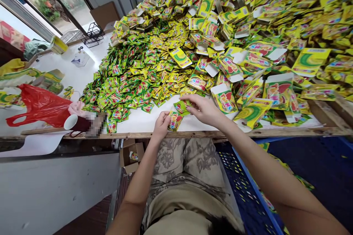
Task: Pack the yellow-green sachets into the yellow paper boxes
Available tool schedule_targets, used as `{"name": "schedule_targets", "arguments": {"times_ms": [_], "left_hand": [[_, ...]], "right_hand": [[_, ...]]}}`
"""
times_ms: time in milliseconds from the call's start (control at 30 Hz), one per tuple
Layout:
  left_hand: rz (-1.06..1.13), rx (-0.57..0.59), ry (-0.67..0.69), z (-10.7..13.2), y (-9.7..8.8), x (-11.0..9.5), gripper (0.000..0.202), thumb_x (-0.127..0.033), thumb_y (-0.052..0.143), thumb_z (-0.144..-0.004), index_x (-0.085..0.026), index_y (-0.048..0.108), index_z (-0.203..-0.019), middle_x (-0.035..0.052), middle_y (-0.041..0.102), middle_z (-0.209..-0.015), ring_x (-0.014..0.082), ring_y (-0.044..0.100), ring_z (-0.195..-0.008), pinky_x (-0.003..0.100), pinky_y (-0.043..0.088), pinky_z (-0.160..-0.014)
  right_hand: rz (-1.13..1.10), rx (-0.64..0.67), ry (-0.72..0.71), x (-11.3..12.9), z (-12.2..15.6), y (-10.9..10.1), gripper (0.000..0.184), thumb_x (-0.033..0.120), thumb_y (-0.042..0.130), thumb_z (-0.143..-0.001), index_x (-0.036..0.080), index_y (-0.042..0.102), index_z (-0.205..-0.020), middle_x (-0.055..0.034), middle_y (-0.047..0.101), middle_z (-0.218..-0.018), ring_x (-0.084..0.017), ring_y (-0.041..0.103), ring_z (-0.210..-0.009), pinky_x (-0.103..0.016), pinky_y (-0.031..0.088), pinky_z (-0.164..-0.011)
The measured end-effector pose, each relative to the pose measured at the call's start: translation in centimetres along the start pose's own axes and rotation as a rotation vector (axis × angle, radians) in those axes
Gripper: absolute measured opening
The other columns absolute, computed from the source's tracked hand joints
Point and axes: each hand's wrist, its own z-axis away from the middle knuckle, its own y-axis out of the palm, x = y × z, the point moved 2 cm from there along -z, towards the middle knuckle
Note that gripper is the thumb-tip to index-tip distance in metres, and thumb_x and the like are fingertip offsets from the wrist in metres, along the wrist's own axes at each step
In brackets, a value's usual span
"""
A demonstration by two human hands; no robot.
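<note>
My left hand (162, 125) is closed at the table's front edge, gripping a small yellow-green printed packet (174, 121) between thumb and fingers. Colourful lettering and a red patch face up on it. Just behind and to its right, my right hand (202, 109) reaches in from the side, its fingertips pinched on a green sachet (181, 107). The sachet's lower edge is close to the packet; I cannot tell whether they touch. A heap of small green and yellow sachets (135, 77) spreads beyond both hands. Right of my right hand lies an open printed box (224, 99).
Many yellow boxes (205, 3) are piled at the back and right. A red plastic bag (41, 106) and a dark mug (78, 124) stand at the left. Below the table are a cardboard box (125, 156) and a blue crate (239, 161). A black wire rack (93, 35) sits farther back.
</note>
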Motion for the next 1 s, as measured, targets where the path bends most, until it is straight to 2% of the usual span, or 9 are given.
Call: {"name": "schedule_targets", "arguments": {"times_ms": [100,233,300,400,500,600,700,867,1000], "left_hand": [[-0.010,0.018,0.013,0.0,-0.1,0.1,0.033,-0.049,0.053,-0.083,-0.018,0.051,-0.094,-0.0005,0.056,-0.078,0.0107,0.050,-0.068,0.022,0.040,-0.063],[-0.014,0.042,0.029,0.0,-0.1,0.2,0.031,-0.047,0.051,-0.084,-0.017,0.051,-0.094,-0.0003,0.056,-0.078,0.0107,0.049,-0.067,0.022,0.040,-0.062],[-0.027,0.031,0.038,0.0,-0.1,0.2,0.031,-0.047,0.051,-0.085,-0.017,0.051,-0.093,-0.0006,0.055,-0.076,0.0107,0.049,-0.066,0.022,0.039,-0.062],[-0.063,0.024,0.044,0.0,-0.1,0.2,0.031,-0.047,0.050,-0.085,-0.017,0.051,-0.094,-0.0004,0.055,-0.076,0.0112,0.049,-0.067,0.022,0.039,-0.062],[-0.091,0.034,0.043,-0.1,0.1,0.2,0.031,-0.046,0.048,-0.086,-0.017,0.052,-0.095,0.0006,0.057,-0.078,0.0117,0.049,-0.068,0.022,0.039,-0.063],[-0.107,0.033,0.046,-0.2,0.3,0.1,0.029,-0.044,0.047,-0.087,-0.017,0.053,-0.096,0.0013,0.058,-0.081,0.0122,0.050,-0.071,0.023,0.040,-0.065],[-0.131,0.013,0.059,-0.2,0.3,0.0,0.028,-0.043,0.047,-0.087,-0.017,0.054,-0.094,0.0013,0.058,-0.084,0.0125,0.051,-0.074,0.023,0.040,-0.067],[-0.110,0.009,0.041,-0.1,0.3,0.0,0.028,-0.044,0.047,-0.087,-0.017,0.053,-0.095,0.0014,0.059,-0.082,0.0124,0.050,-0.071,0.023,0.040,-0.066],[-0.145,0.017,0.053,-0.1,0.4,0.0,0.028,-0.044,0.047,-0.088,-0.018,0.054,-0.096,0.0017,0.058,-0.081,0.0130,0.050,-0.072,0.023,0.040,-0.066]], "right_hand": [[0.106,0.013,-0.055,0.2,-0.3,0.0,0.030,0.019,0.047,-0.084,0.018,0.060,-0.111,-0.0097,0.063,-0.110,-0.021,0.057,-0.098,-0.032,0.043,-0.083],[0.134,-0.089,-0.081,0.1,-0.9,-0.2,0.030,0.017,0.045,-0.085,0.017,0.060,-0.110,-0.0098,0.062,-0.107,-0.020,0.057,-0.098,-0.030,0.043,-0.083],[0.159,-0.084,-0.107,-0.1,-1.0,0.0,0.028,0.015,0.044,-0.085,0.016,0.062,-0.107,-0.0101,0.061,-0.101,-0.019,0.056,-0.094,-0.029,0.043,-0.081],[0.252,0.023,-0.102,-0.6,-0.9,0.6,0.028,0.013,0.043,-0.084,0.016,0.066,-0.099,-0.0090,0.059,-0.090,-0.019,0.056,-0.086,-0.027,0.042,-0.075],[0.392,0.111,-0.009,-0.6,-0.7,0.7,0.030,0.012,0.043,-0.083,0.017,0.068,-0.100,-0.0101,0.058,-0.091,-0.019,0.056,-0.081,-0.028,0.041,-0.071],[0.547,0.206,0.112,0.2,-0.9,0.5,0.031,0.012,0.045,-0.081,0.018,0.070,-0.099,-0.0124,0.059,-0.093,-0.020,0.057,-0.077,-0.028,0.038,-0.064],[0.652,0.303,0.171,1.4,-1.7,0.3,0.030,0.012,0.047,-0.078,0.017,0.071,-0.095,-0.0135,0.061,-0.090,-0.020,0.058,-0.073,-0.029,0.034,-0.058],[0.696,0.369,0.203,2.5,-2.7,-0.1,0.028,0.011,0.051,-0.074,0.017,0.071,-0.092,-0.0131,0.066,-0.088,-0.023,0.060,-0.079,-0.029,0.037,-0.062],[0.727,0.415,0.233,2.7,-2.8,-0.2,0.026,0.010,0.052,-0.072,0.016,0.072,-0.088,-0.0145,0.066,-0.084,-0.024,0.061,-0.075,-0.030,0.037,-0.061]]}}
